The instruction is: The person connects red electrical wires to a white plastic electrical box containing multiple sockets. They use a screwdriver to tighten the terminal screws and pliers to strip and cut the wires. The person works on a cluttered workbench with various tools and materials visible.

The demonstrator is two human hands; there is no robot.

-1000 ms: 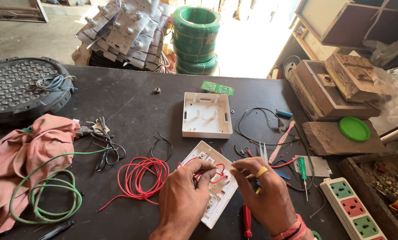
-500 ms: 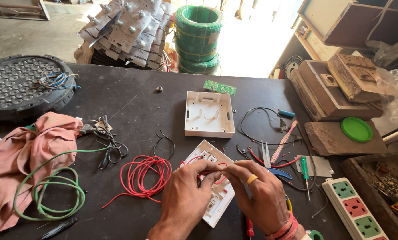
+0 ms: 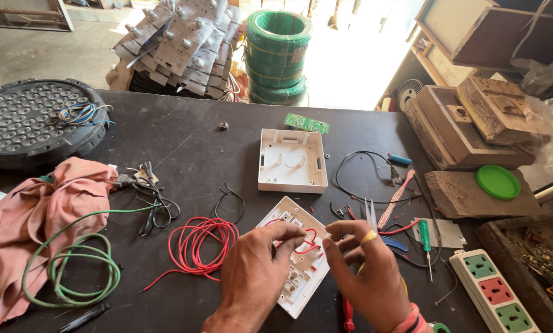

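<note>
A white switch plate [image 3: 301,271] lies face down on the black table [image 3: 190,148], with short red wires [image 3: 305,242] looped across its back. My left hand [image 3: 258,271] rests on the plate's left side and pinches a red wire between thumb and forefinger. My right hand [image 3: 366,271], with a yellow ring on one finger, pinches the same red wiring from the right. A coil of red wire [image 3: 199,243] lies just left of my left hand.
An empty white box back [image 3: 291,160] sits beyond the plate, a small green circuit board [image 3: 307,123] behind it. Tweezers, screwdrivers [image 3: 424,237] and a socket strip [image 3: 495,296] lie to the right. A green wire coil [image 3: 73,271], pink cloth [image 3: 36,216] and round lamp [image 3: 33,117] sit left.
The yellow-handled tool seen in my right hand a second ago is no longer in it. Both hands have closed in on the red wires on the plate.
</note>
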